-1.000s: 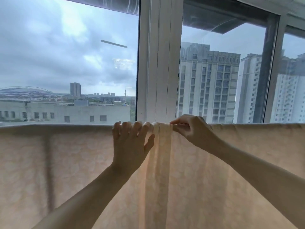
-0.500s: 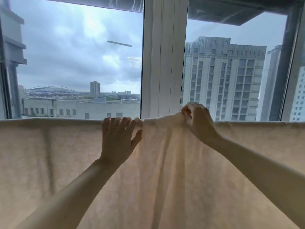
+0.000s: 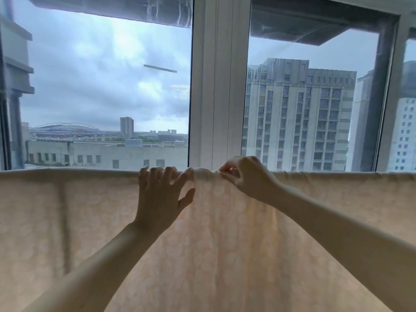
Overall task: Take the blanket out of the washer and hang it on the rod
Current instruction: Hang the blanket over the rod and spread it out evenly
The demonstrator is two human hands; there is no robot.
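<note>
A pale cream blanket [image 3: 225, 233] with a faint round pattern hangs across the whole width of the view, draped over a rod that the cloth hides. My left hand [image 3: 159, 194] rests on the top fold with its fingers spread and curled over the edge. Just to its right, my right hand [image 3: 245, 176] pinches a small bunch of the blanket at the top edge. A vertical crease runs down the cloth at the left.
Right behind the blanket stands a large window with a white centre post [image 3: 219, 86]. Through the glass are a tall apartment block [image 3: 297, 113] on the right and low buildings under a cloudy sky on the left.
The raised hump of cloth under my right hand has come down level with the top edge. Both hands have shifted slightly to the right and now sit closer together.
</note>
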